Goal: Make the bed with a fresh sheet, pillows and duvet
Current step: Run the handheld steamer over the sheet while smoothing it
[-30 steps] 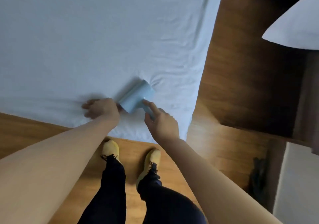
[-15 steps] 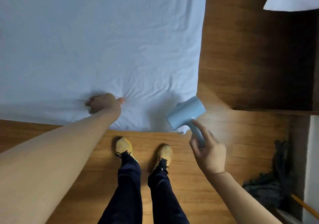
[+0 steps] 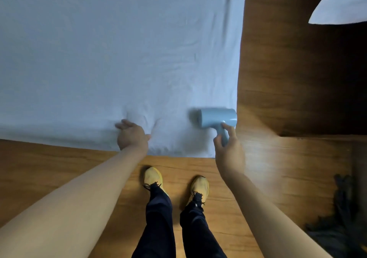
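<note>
Wooden floor (image 3: 278, 168) runs below and to the right of the bed, warm brown with visible grain; the bed's near right corner sits in view.

Right hand (image 3: 228, 150): fingers (image 3: 226, 127) curled round the handle of one pale blue roller tool (image 3: 217, 118), thumb side up along the handle. The tool's cylindrical head lies crosswise, resting on or just above the sheet near the right edge; contact cannot be confirmed. The head is slightly blurred.

Left hand (image 3: 132, 136): fingers spread and fairly straight, holding nothing, palm down on the sheet near the bed's front edge. Fingertips are blurred. The cloth bunches into small folds just beyond the hand.

One white sheet (image 3: 119, 49) covers the bed, mostly flat, with fine creases across the right half and a soft ridge along the front edge. It hangs over the front and right sides.

One pillow (image 3: 341, 5), white, shows in part at the upper right corner, well apart from the bed, its support hidden.

Both forearms are bare and reach forward and down, left from the lower left, right from the lower right. Two yellow shoes (image 3: 153, 178) with dark laces stand on the floor just before the bed, under dark trousers (image 3: 158, 218). One dark heap (image 3: 341, 218) lies on the floor at lower right; what it is cannot be told.
</note>
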`<state>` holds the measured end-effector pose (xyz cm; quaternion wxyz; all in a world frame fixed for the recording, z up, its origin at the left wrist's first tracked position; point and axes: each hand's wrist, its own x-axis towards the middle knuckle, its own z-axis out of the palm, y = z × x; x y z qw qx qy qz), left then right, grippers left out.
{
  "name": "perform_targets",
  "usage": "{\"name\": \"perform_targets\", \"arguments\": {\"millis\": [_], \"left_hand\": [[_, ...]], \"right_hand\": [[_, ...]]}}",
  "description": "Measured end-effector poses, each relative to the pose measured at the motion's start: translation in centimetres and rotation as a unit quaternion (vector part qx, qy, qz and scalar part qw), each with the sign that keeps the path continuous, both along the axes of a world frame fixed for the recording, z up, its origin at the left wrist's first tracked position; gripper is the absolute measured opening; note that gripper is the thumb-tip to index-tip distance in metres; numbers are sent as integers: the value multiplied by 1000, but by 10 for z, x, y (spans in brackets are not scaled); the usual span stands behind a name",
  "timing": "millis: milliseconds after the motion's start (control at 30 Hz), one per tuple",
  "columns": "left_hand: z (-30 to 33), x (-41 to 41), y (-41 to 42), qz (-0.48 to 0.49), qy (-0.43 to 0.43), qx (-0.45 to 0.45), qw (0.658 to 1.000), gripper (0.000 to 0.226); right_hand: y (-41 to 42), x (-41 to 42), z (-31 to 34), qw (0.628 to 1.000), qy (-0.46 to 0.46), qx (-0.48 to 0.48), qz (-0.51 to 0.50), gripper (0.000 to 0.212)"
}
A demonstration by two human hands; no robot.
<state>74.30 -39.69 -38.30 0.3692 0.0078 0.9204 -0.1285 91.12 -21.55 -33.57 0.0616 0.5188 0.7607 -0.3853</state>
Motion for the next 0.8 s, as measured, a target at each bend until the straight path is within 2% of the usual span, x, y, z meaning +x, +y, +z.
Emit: {"name": "perform_targets", "arguments": {"millis": [133, 300, 367, 500, 633, 733, 800], "left_hand": [[10, 23, -31, -71, 9, 44, 997, 78], [23, 20, -87, -130, 116, 182, 968, 34], [22, 2, -108, -131, 165, 217, 953, 26], [23, -54, -138, -64, 187, 197, 960, 26], [8, -108, -160, 54, 143, 200, 968, 36], [-6, -127, -172, 40, 76, 229, 970, 45], [-10, -132, -180, 16, 53, 259, 964, 46]], "right_hand": [[-25, 60, 2, 1000, 0, -12, -14, 34], [-49, 63, 18, 998, 16, 10, -54, 34], [-61, 45, 30, 997, 50, 18, -47, 34], [-91, -31, 46, 994, 110, -7, 29, 30], [-144, -149, 43, 982, 163, -32, 86, 31], [-190, -251, 28, 978, 169, -69, 100, 34], [-221, -312, 14, 977, 144, -60, 142, 41]]}}
